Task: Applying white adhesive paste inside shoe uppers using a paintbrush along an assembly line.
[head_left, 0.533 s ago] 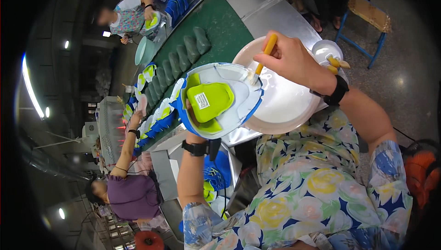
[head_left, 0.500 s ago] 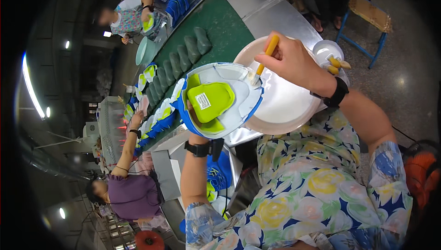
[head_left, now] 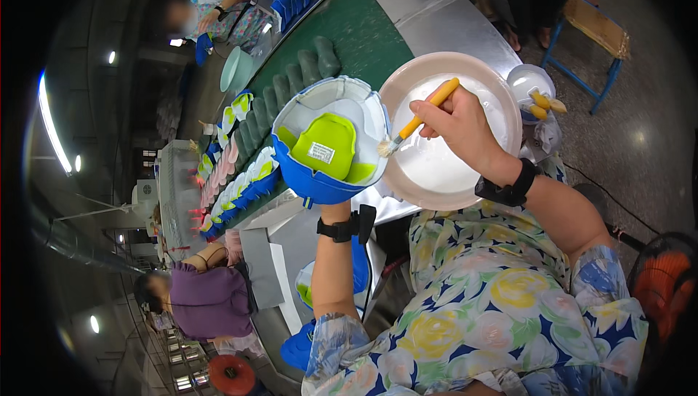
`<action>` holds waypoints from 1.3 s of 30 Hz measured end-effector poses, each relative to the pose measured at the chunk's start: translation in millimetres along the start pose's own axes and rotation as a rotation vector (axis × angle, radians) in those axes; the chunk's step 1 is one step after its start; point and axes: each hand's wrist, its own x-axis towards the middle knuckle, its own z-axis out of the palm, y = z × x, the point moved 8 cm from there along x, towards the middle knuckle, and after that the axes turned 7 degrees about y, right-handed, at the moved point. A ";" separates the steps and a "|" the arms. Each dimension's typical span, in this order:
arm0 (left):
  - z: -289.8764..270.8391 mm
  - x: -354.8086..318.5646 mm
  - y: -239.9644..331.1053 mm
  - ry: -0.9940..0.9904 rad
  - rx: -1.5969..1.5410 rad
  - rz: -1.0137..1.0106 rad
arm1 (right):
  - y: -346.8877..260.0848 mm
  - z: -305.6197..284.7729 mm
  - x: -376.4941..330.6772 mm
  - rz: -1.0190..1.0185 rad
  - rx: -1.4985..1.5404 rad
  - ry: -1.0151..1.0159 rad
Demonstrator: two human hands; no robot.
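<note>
3 round containers stand out: a pinkish basin [head_left: 447, 64] on the metal tabletop [head_left: 445, 24], holding white liquid [head_left: 429, 176]; a small white bowl [head_left: 525, 76] just beside it, with yellow-handled things [head_left: 539, 101] in it; and a mint-green bowl [head_left: 236, 69] well apart, its contents too small to tell. the right hand [head_left: 463, 123] grasps a yellow-handled brush [head_left: 411, 125] over the basin, bristles at the right edge of a blue, white and lime shoe upper [head_left: 309, 174]. the upper sits above the left wrist, left of the basin; the left hand [head_left: 335, 213] is mostly hidden beneath, so its grip i cannot tell.
</note>
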 end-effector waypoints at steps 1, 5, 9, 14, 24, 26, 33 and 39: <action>-0.2 1.7 -1.5 -0.030 0.010 -0.020 | -0.4 2.6 -2.6 0.005 0.024 -0.007; -3.2 9.4 -10.3 -0.154 0.044 -0.095 | -1.5 11.9 -13.9 0.020 0.038 -0.056; -9.0 17.8 -17.3 -0.277 0.076 -0.168 | -9.2 16.4 -22.0 0.005 0.097 -0.089; -18.9 17.8 -26.2 -0.421 0.126 -0.263 | -34.4 2.2 -20.1 -0.410 0.141 -0.103; 29.8 -82.9 -28.2 -0.524 -0.518 -1.079 | -94.1 47.8 -76.2 -0.986 0.145 -0.474; 32.4 -89.8 -24.2 -0.523 -0.497 -1.096 | -93.7 50.9 -72.6 -1.021 0.056 -0.431; 27.5 -106.1 -21.5 -0.486 -0.414 -1.145 | -68.0 45.5 -43.0 -0.924 -0.244 -0.388; 41.7 -113.8 -23.2 -0.444 -0.804 -1.313 | -54.0 39.3 -16.3 -0.643 -0.307 -0.360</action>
